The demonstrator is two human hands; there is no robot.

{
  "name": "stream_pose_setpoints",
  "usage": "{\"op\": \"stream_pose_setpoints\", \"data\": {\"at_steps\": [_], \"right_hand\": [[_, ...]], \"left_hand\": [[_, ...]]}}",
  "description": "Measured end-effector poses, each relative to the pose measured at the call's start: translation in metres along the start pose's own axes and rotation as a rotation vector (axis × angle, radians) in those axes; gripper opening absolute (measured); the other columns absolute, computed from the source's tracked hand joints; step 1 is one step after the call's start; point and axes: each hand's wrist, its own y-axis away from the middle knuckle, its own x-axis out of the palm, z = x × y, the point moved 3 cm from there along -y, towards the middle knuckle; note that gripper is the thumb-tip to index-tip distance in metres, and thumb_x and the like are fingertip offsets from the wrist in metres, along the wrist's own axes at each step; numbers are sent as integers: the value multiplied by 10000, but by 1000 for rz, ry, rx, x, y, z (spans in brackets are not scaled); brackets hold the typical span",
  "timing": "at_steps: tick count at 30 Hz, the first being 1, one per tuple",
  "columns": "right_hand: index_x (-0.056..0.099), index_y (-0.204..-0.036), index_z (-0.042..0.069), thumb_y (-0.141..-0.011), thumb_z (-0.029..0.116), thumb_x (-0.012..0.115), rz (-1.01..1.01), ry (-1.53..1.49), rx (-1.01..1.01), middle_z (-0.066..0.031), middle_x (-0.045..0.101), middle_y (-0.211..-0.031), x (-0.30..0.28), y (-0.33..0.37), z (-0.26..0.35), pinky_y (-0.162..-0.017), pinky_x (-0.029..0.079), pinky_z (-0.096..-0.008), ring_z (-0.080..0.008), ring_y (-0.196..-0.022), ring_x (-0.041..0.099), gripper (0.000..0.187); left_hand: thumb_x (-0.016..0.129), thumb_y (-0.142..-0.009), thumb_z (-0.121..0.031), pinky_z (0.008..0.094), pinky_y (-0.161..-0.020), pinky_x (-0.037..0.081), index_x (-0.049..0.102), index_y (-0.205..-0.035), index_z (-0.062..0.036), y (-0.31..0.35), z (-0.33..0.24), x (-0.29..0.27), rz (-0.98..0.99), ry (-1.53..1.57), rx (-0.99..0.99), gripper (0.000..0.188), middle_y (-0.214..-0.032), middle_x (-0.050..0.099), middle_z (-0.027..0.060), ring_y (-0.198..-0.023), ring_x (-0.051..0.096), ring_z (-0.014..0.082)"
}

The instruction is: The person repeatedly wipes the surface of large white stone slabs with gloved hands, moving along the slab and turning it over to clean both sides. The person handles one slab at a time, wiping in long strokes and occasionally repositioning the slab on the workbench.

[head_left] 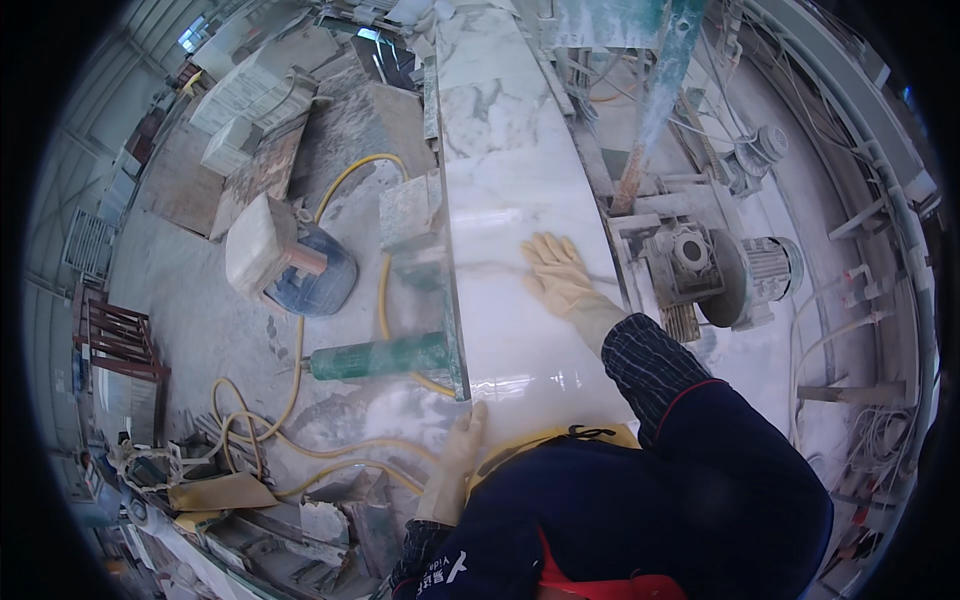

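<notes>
While the right hand (558,275) lies flat, fingers lightly spread, on the white slab (520,345) between green cylinder (385,357) and motor (770,268), left hand (458,450) is at its near-left corner, grip unclear. Probably steadying; next calls for even pressure.

Pale dusty floor (195,300), ribbed grey wall (108,108) at left, small bright patch (192,36), possibly a window.

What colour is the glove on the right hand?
The glove is pale yellow, showing best in the head view.
</notes>
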Motion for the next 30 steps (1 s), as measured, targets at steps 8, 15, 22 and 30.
{"op": "stream_pose_setpoints", "data": {"at_steps": [8, 15, 22, 30], "right_hand": [[423, -1512, 74, -992, 400, 480, -13, 14, -8, -201, 363, -1586, 1, -5, -3, -1241, 142, -476, -338, -1499, 280, 617], [410, -1518, 69, -994, 384, 480, -35, 8, -13, -209, 362, -1584, 1, -8, -5, -1241, 142, -477, -343, -1497, 282, 615], [417, -1501, 49, -992, 351, 478, -39, -18, -14, -207, 366, -1579, -1, -11, -4, -1244, 141, -480, -341, -1498, 277, 595], [402, -1516, 56, -991, 368, 485, -27, -19, -13, -228, 363, -1576, -5, -17, -6, -1238, 151, -485, -358, -1490, 287, 616]], "left_hand": [[482, -1017, -594, 323, -888, 488, 669, -1180, 59, -6, 1, 1, -4, 21, -4, 699, -1039, 721, 121, -982, 638, 182], [483, -1018, -593, 315, -885, 494, 658, -1233, 43, -10, -2, 1, 2, 46, 27, 694, -1048, 721, 111, -980, 637, 171], [476, -1039, -556, 277, -827, 492, 656, -1229, 36, -5, -20, 3, 36, 88, 19, 647, -1004, 704, 53, -916, 609, 118], [490, -1040, -544, 265, -802, 476, 667, -1197, 39, -15, -18, 1, 53, 91, 77, 629, -983, 687, 22, -898, 583, 103]]}}
